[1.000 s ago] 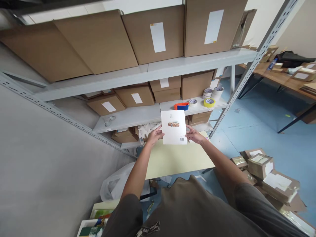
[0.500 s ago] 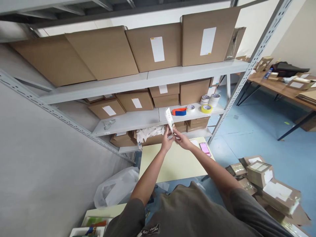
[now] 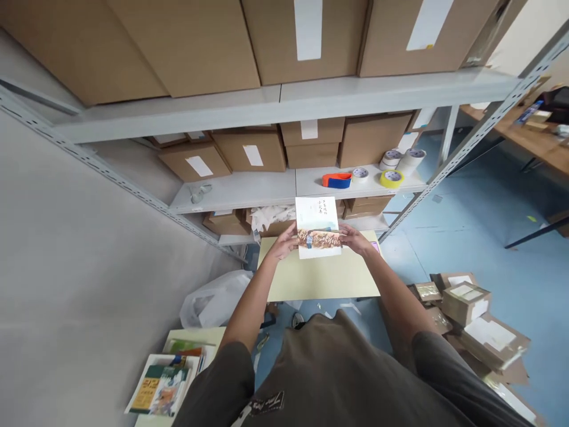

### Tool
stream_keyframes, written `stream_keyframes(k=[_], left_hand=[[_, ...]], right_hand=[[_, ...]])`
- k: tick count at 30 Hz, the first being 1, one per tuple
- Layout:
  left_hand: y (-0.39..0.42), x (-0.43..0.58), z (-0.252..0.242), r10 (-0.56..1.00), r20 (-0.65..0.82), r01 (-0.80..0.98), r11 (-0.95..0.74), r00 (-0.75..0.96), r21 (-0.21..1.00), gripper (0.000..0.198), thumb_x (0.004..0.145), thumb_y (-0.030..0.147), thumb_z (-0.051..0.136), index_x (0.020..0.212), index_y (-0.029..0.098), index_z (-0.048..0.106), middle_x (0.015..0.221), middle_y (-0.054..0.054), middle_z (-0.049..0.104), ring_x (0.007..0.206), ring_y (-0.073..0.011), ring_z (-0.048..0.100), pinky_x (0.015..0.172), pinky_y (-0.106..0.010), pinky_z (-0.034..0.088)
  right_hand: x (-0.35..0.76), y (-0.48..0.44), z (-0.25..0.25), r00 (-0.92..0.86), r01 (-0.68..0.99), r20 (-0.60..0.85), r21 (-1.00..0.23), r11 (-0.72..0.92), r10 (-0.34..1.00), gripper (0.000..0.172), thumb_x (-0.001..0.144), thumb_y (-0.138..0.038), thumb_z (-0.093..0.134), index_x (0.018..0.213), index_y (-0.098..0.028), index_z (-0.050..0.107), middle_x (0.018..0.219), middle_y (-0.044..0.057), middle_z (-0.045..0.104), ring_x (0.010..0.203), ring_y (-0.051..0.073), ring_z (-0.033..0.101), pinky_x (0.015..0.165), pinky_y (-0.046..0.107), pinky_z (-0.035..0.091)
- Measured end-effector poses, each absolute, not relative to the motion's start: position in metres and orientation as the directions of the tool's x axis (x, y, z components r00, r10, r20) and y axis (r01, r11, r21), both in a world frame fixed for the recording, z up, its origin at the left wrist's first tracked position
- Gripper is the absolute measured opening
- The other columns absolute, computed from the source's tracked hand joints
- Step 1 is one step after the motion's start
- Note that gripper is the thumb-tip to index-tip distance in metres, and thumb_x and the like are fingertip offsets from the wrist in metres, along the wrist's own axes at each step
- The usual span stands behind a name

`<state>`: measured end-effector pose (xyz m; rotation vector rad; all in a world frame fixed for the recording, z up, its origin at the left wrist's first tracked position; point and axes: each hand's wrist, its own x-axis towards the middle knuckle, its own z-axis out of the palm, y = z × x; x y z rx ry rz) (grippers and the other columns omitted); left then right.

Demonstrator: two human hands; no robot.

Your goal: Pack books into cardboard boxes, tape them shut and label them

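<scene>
A thin white book (image 3: 317,213) with dark lettering and a brown illustrated band faces me above the pale yellow table (image 3: 306,281). My left hand (image 3: 284,242) grips its left edge, fingers closed on the side. On the opposite edge, my right hand (image 3: 353,238) holds it the same way. Just beyond my right hand, a phone (image 3: 376,245) lies on the table, mostly hidden by my wrist.
Ahead, a grey metal shelf (image 3: 249,193) bears cardboard boxes (image 3: 251,151), an orange and blue band (image 3: 336,180) and tape rolls (image 3: 392,179). Parcels (image 3: 466,302) are heaped on the floor at right. At left are a plastic bag (image 3: 216,299) and books (image 3: 162,388) on a stand.
The book, seen nearly edge-on before, now shows its cover to me. My hands have moved apart from close together to its two side edges. My view has tilted down.
</scene>
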<state>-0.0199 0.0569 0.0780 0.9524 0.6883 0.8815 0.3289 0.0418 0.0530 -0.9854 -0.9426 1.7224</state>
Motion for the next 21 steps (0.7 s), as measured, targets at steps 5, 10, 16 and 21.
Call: stream_keyframes(k=[5,10,16,21], left_hand=[[0.073,-0.062,0.044,0.833,-0.303,-0.126,0.4,0.463,0.908,0.104,0.078,0.019,0.089,0.169,0.036,0.04,0.137,-0.01,0.07,0.098,-0.0177,0.075,0.091,-0.035,0.063],[0.073,-0.085,-0.014,0.823,-0.395,-0.079,0.463,0.407,0.883,0.098,0.079,0.018,0.087,0.166,0.035,0.044,0.118,-0.005,0.073,0.095,-0.0165,0.074,0.093,-0.038,0.062],[0.061,-0.099,-0.09,0.773,-0.595,-0.028,0.614,0.218,0.788,0.106,0.071,0.026,0.093,0.165,0.027,0.045,0.133,-0.013,0.07,0.106,-0.0216,0.073,0.098,-0.042,0.058],[0.044,-0.1,-0.129,0.703,-0.711,0.044,0.711,-0.026,0.702,0.097,0.075,0.033,0.09,0.161,0.02,0.048,0.159,-0.023,0.054,0.137,-0.0293,0.06,0.112,-0.046,0.049]], right_hand=[[0.306,0.039,0.036,-0.304,-0.285,-0.266,-0.891,-0.353,0.915,0.06,0.065,-0.02,0.091,0.122,-0.032,0.073,0.102,-0.002,0.076,0.081,0.016,0.072,0.08,0.032,0.061],[0.276,0.046,-0.006,-0.273,-0.262,-0.399,-0.844,-0.467,0.875,0.063,0.06,-0.017,0.09,0.118,-0.033,0.072,0.099,-0.003,0.072,0.081,0.016,0.071,0.081,0.035,0.061],[0.248,0.049,-0.09,-0.194,-0.191,-0.561,-0.783,-0.592,0.805,0.067,0.056,-0.028,0.092,0.119,-0.032,0.07,0.106,0.003,0.075,0.092,0.022,0.072,0.095,0.049,0.057],[0.24,0.03,-0.138,0.041,-0.126,-0.712,-0.699,-0.704,0.701,0.066,0.066,-0.052,0.085,0.126,-0.032,0.068,0.122,0.011,0.075,0.11,0.028,0.069,0.103,0.057,0.051]])
